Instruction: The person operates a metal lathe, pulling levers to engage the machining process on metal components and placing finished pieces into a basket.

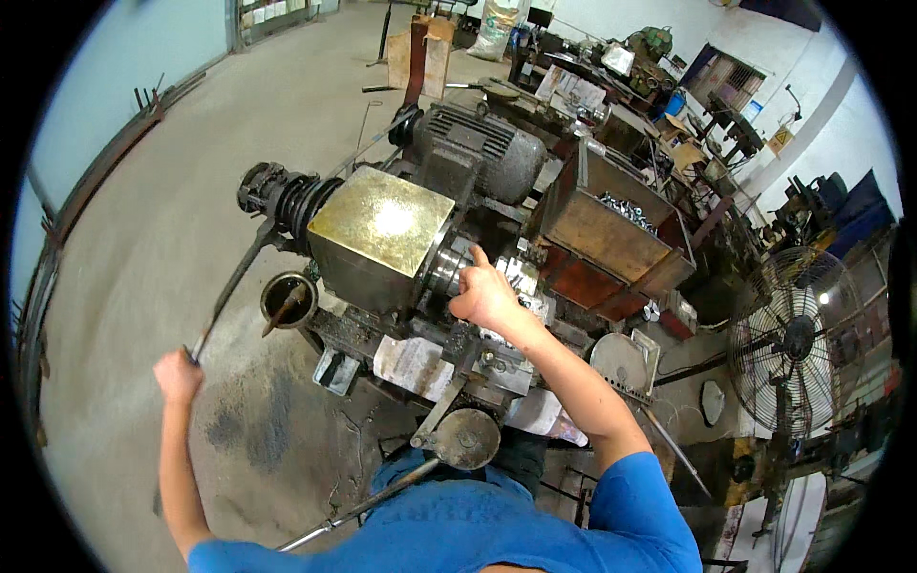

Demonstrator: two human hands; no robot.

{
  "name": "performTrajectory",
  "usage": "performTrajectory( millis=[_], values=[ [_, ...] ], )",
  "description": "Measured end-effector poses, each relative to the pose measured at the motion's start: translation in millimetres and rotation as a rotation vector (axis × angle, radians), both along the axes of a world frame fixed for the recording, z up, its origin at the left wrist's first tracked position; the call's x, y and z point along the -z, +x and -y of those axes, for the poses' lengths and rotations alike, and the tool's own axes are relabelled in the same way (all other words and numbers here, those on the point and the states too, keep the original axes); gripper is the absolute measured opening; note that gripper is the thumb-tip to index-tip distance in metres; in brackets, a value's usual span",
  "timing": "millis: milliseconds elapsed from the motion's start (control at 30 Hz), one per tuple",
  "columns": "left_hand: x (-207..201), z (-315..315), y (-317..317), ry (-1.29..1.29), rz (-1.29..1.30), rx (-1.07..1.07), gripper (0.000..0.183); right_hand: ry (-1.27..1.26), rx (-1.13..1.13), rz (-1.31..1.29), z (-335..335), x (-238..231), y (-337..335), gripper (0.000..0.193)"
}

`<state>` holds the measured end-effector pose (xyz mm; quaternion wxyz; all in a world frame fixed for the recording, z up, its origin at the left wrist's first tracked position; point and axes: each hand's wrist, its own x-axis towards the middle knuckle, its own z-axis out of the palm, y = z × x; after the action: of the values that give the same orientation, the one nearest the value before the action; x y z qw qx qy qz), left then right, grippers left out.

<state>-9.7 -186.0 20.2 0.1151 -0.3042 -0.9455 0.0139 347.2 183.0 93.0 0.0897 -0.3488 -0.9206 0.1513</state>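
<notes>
My left hand (179, 374) is closed round the lower end of a long metal lever (227, 296). This lever slopes up to the black ringed mechanism (304, 205) at the left end of a small lathe-like machine. A greasy, yellowish flat cover (382, 218) tops the machine's headstock. Beside the shiny round spindle nose (445, 273), my right hand (487, 298) reaches in from the right. Its index finger points up, apart from the thumb, and nothing shows between them. The other fingers are partly hidden, so contact with the spindle cannot be made out.
An electric motor (487, 153) sits behind the headstock. A rusty metal bin (611, 234) with small metal parts stands at the right, near a large caged fan (798, 334). A round pot (289, 301) hangs at the machine's left; a round disc (467, 439) is close to my body.
</notes>
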Motion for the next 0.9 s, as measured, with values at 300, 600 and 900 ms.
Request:
performTrajectory(
  millis=[300, 600, 900],
  values=[
    [23, -9, -51, 0.233, -0.002, 0.076, 0.030, 0.046, -0.094, -0.198, 12, -21, 36, 0.025],
    [189, -123, 111, 0.232, 0.807, 0.345, 0.044, 0.148, 0.237, -0.461, 26, -18, 223, 0.029],
    [164, -164, 85, -0.705, 0.235, 0.632, 0.029, 0.132, 0.903, -0.138, 55, 70, 449, 0.040]
  ],
)
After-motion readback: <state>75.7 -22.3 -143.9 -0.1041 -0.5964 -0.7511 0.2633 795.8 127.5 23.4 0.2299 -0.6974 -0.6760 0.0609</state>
